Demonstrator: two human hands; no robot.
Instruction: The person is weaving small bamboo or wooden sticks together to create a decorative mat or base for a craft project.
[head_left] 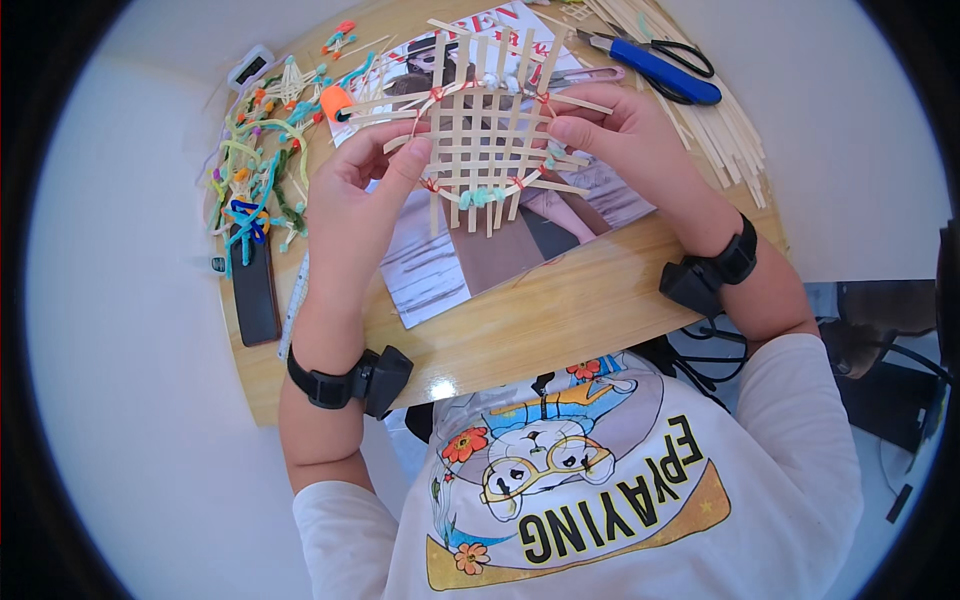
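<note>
A woven lattice of flat pale strips [480, 140] hangs over the magazine, held up between both hands. A thin round hoop runs about the weave, tied to it with bits of red thread. Mint fuzzy wire [483, 198] wraps the hoop's near side, and white wrapping shows at its far side. My left hand [365, 175] pinches the left rim between thumb and fingers. On the opposite rim, my right hand [615, 130] is closed, its thumb near the red tie; some fingertips are hidden behind the strips. An orange spool-like roll [337, 103] lies beside my left hand.
Under the weave lies a magazine [425, 275]. Tangled coloured fuzzy wires [265, 170], a dark phone [255, 295], a ruler [295, 300] and a small white device [250, 66] are at the left. Loose strips [735, 150], a blue-handled tool [660, 72] and black-handled scissors [690, 52] lie far right.
</note>
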